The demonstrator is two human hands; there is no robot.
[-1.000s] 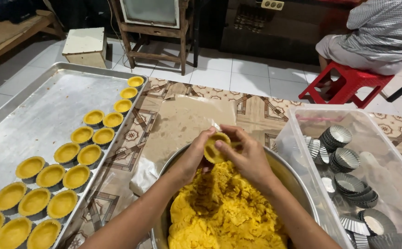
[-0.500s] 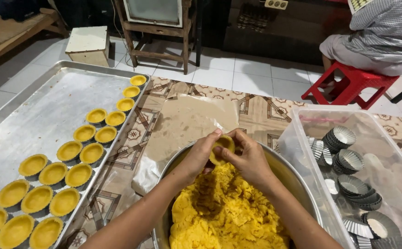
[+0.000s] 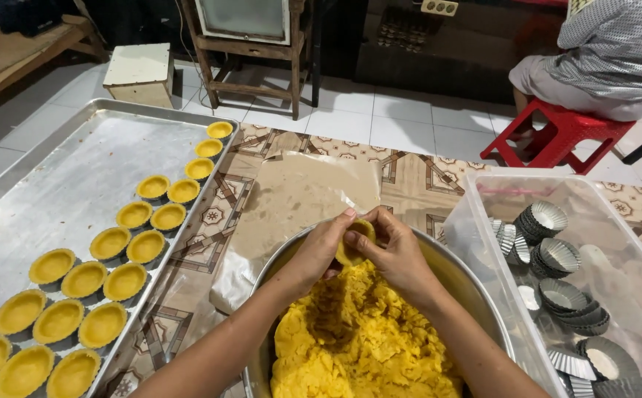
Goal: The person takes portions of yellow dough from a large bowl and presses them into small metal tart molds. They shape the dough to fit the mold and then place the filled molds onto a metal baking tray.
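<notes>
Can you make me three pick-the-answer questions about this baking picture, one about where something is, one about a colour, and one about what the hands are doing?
1. Where is the metal tray of filled tart shells?
A. left of the dough bowl
B. right of the dough bowl
C. on the red stool

2. What colour is the dough?
A. white
B. yellow
C. brown

3. What are the left hand and right hand doing?
A. resting flat on the mat
B. lifting the tray
C. together gripping a small dough-filled tart mould

Answers: 1 A, the tray lies left of the bowl. 2 B, the heap is bright yellow. 3 C, both hands' fingers close round the mould above the bowl.
</notes>
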